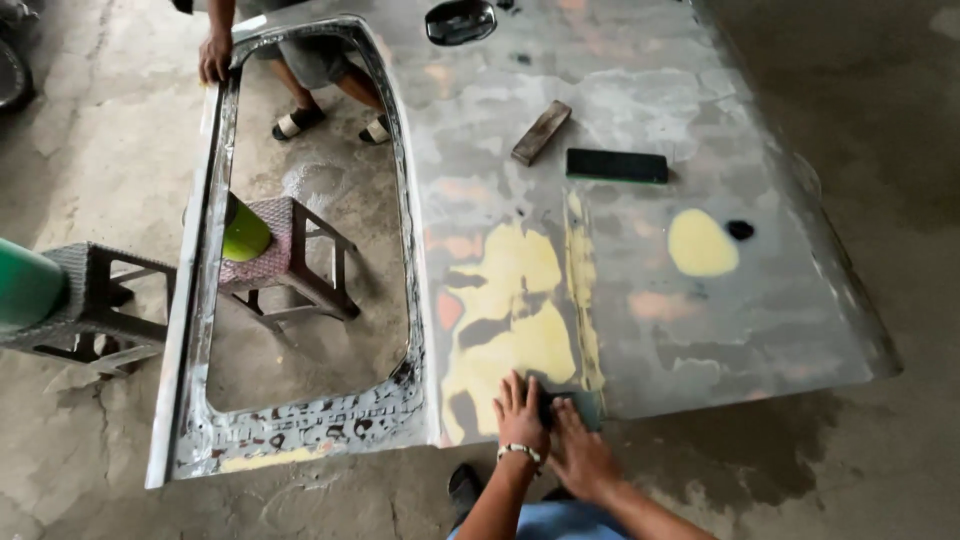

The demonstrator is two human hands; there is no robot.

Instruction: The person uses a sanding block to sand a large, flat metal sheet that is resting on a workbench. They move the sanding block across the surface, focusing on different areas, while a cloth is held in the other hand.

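Hands at lower centre of the frame press flat on a stripped car door panel (640, 300) resting across woven stools (290, 260). The left hand (520, 410) lies with fingers spread; the right hand (580, 455) bears down on a dark sanding pad (572, 405) over yellow filler. The panel looks stiff, broad and probably awkward to lift; its edges seem the surest hold. Another person's hand (214, 56) holds the window frame, upper left.

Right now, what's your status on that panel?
Both hands, left hand and right hand, flat on sanding block at car door panel edge. Other person's hand on frame.
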